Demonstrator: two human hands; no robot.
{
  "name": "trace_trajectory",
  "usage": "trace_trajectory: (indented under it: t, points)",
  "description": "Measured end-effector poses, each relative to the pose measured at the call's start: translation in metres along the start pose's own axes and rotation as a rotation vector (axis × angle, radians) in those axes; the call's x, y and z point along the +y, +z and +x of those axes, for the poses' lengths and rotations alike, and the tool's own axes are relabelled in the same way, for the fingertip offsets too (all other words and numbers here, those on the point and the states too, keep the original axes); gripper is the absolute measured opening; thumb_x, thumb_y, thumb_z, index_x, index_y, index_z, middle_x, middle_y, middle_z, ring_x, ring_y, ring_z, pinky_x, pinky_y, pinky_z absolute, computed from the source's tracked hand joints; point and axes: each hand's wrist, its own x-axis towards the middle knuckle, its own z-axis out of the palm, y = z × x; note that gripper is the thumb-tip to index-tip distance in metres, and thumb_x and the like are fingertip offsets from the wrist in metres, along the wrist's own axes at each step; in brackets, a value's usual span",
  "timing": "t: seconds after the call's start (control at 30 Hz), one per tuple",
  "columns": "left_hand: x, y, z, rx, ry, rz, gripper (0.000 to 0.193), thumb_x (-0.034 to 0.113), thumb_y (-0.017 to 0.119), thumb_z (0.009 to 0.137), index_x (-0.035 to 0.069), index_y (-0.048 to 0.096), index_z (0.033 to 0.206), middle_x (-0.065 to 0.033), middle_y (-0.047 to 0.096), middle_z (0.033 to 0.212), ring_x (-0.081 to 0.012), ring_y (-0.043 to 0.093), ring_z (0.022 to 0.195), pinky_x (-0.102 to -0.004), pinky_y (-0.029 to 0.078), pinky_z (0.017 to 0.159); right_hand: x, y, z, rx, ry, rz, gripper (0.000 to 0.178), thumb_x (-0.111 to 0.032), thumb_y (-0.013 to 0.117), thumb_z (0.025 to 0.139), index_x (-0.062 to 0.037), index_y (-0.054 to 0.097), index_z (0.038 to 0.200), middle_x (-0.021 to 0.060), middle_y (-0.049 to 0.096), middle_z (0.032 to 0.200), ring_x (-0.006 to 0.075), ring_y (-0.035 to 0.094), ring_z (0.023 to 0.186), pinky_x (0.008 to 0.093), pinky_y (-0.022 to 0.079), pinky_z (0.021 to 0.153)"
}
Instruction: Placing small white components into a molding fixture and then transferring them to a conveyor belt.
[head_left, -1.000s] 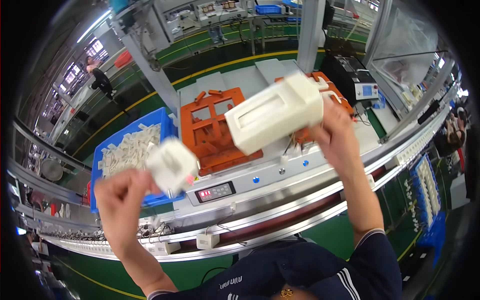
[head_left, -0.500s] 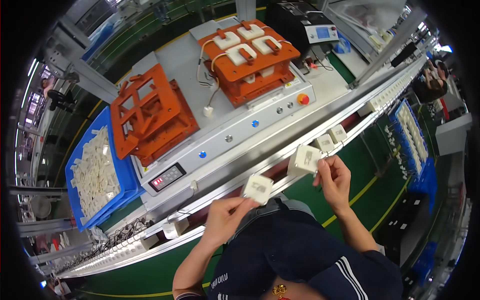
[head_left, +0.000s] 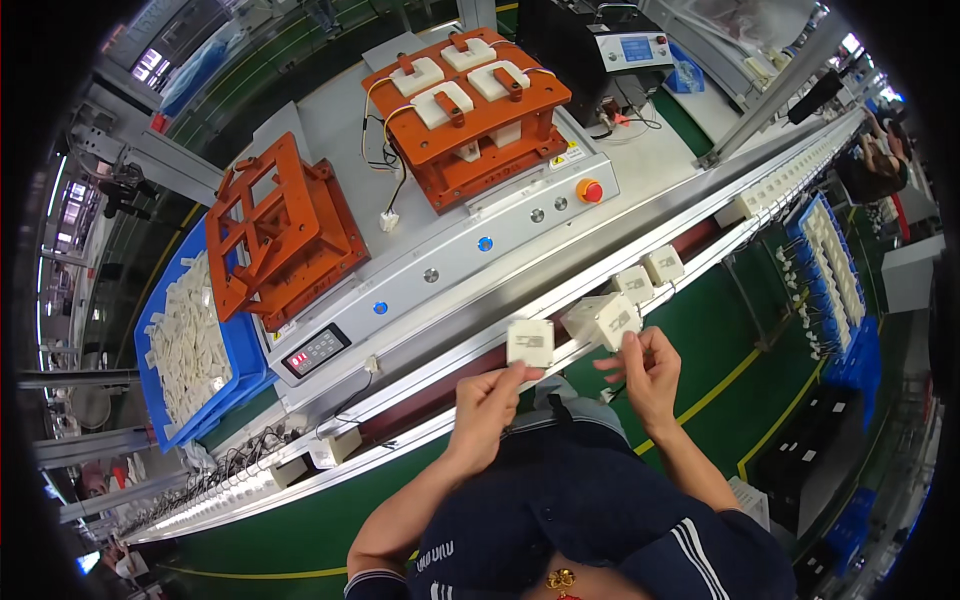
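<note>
My left hand [head_left: 487, 412] pinches the lower edge of a flat-faced white square plastic box [head_left: 530, 340], with grey print on its face. This box is held above the narrow conveyor rail [head_left: 440, 403]. To the right, my right hand [head_left: 648, 380] has its thumb on the lower corner of a second white box [head_left: 612, 322], which is tilted; the fingers behind are partly hidden. Just beyond that box, two more white boxes [head_left: 634, 284] [head_left: 664, 264] sit on the rail with a dark cable beside them.
Behind the rail stands a grey machine bench [head_left: 460, 262] with two orange fixtures [head_left: 285, 235] [head_left: 480, 120], the right one holding white parts. A red stop button [head_left: 590, 191] is on its front. At left is a blue bin [head_left: 245, 350] of white pieces. Another white box [head_left: 335, 450] lies on the rail.
My left hand has moved up and right, turning its box more squarely into view and closer to the other box. The right hand's box has tilted; the whole view has shifted slightly.
</note>
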Motion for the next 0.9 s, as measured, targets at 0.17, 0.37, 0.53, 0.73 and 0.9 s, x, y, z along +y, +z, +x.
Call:
trace_trajectory:
  t: [0.17,0.37,0.53,0.73,0.9]
  points:
    - [-0.008,-0.011,0.011,0.003,0.019,-0.038,0.034,0.027,0.054,0.098,-0.003,0.069,0.099,0.0114,0.03,0.055,-0.0002,0.022,0.049,-0.022,0.017,0.046,0.017,0.001,0.006,-0.018,0.013,0.014,0.025,-0.015,0.051,0.098,-0.0031,0.045,0.077,0.0045,0.056,0.067,0.0169,0.068,0.064,0.0216,0.048,0.047]
    - [-0.048,-0.002,0.033,-0.12,0.013,0.222,0.033,0.027,0.053,0.098,-0.003,0.066,0.104,0.0127,0.029,0.057,0.0,0.021,0.049,-0.0213,0.016,0.045,0.0,0.003,0.008,-0.128,-0.133,-0.222,0.032,-0.011,0.054,0.095,-0.0025,0.044,0.065,0.0049,0.054,0.057,0.0128,0.063,0.051,0.0219,0.044,0.041]
    - [-0.059,-0.003,0.047,-0.144,-0.028,0.181,0.033,0.028,0.051,0.099,-0.001,0.067,0.098,0.0105,0.03,0.054,-0.0019,0.025,0.047,-0.0222,0.02,0.045,0.005,0.006,0.024,-0.135,-0.212,-0.355,0.03,-0.01,0.055,0.093,0.0014,0.049,0.066,0.0059,0.051,0.051,0.0146,0.062,0.046,0.0248,0.043,0.038]
    - [-0.043,0.002,0.033,0.054,0.606,1.091,0.032,0.028,0.061,0.09,-0.001,0.069,0.082,-0.0044,0.052,0.071,-0.0192,0.049,0.065,-0.0326,0.042,0.063,0.016,0.006,0.038,-0.19,-0.504,-1.051,0.029,-0.025,0.063,0.085,-0.0041,0.058,0.066,0.0144,0.059,0.06,0.0344,0.059,0.051,0.0422,0.045,0.048]
    - [-0.029,-0.011,0.03,-0.11,0.681,1.293,0.031,0.025,0.064,0.085,-0.001,0.065,0.103,-0.0129,0.056,0.121,-0.029,0.046,0.119,-0.0438,0.038,0.096,-0.005,0.019,0.029,-0.091,-0.612,-1.113,0.02,-0.024,0.068,0.081,-0.0064,0.06,0.082,0.0103,0.061,0.075,0.0292,0.062,0.065,0.0389,0.046,0.058]
